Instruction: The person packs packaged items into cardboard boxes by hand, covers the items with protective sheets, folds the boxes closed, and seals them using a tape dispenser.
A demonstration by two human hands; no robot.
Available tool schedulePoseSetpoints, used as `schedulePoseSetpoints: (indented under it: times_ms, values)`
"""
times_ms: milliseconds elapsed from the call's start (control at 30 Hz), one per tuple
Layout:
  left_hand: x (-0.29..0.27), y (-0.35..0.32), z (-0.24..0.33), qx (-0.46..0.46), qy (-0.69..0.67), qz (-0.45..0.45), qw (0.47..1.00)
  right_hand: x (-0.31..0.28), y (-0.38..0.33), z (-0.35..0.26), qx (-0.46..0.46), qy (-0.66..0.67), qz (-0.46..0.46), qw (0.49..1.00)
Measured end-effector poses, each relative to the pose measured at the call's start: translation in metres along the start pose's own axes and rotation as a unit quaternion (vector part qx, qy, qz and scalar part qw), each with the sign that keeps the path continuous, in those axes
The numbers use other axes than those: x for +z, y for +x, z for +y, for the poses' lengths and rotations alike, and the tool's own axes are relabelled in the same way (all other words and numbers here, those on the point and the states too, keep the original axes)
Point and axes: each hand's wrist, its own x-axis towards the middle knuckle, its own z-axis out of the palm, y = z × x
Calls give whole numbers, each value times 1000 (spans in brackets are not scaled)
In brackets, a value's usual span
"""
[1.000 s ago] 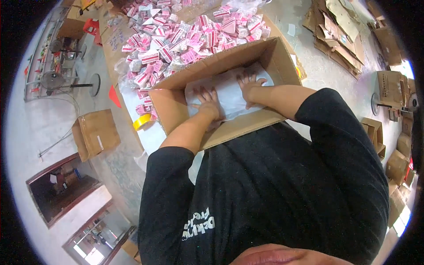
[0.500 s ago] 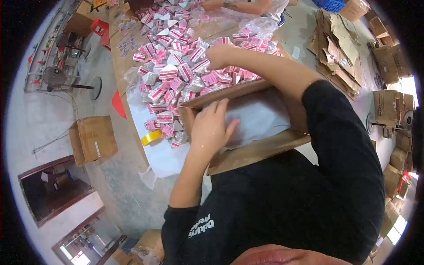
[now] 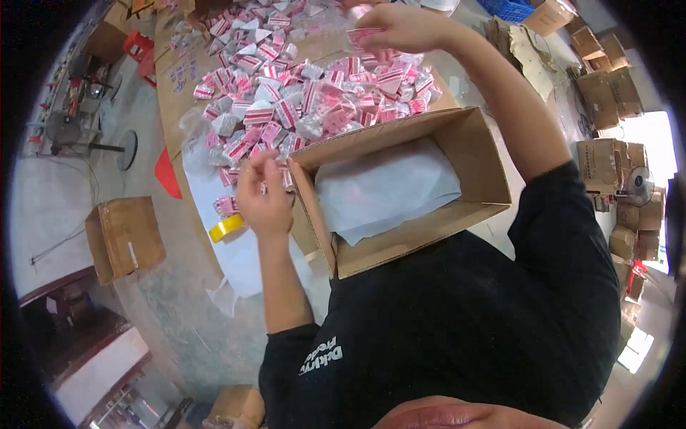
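My right hand [image 3: 411,30] reaches over the far side of the pile, fingers curled round a pink-and-white wrapped piece [image 3: 362,36]. My left hand [image 3: 263,200] is raised beside the left end of an open cardboard box [image 3: 400,247]; its slightly bent fingers are apart and hold nothing I can see. White sheet paper [image 3: 389,187] lines the bottom of the box. Beyond it spreads a pile of wedge-shaped pieces [image 3: 289,111], like cake slices with pink stripes, in clear wrappers. Close to my left wrist is a roll of yellow tape [image 3: 226,228].
White paper [image 3: 250,268] covers the table's left front corner. A cardboard carton [image 3: 125,239] and a standing fan [image 3: 64,129] are on the floor at left. Flattened cardboard [image 3: 529,61] and stacked cartons [image 3: 607,96] stand at right. Another person's hand [image 3: 354,6] shows at the far edge.
My left hand has left the box and moved left over the pieces. My right hand has gone farther out, to the pile's far side. The box's paper lining is now in full view.
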Motion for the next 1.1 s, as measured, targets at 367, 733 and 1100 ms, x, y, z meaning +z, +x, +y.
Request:
schedulePoseSetpoints:
  times_ms: [367, 733, 1100]
  values:
    - [74, 93, -153, -1, 505, -347, 790, -28, -143, -105, -261, 318, 379, 829]
    - [25, 107, -210, 205, 575, -75, 788, 44, -168, -130, -180, 502, 269, 802]
    - [17, 129, -189, 12, 458, -111, 882, 201, -99, -55, -27, 73, -8, 997]
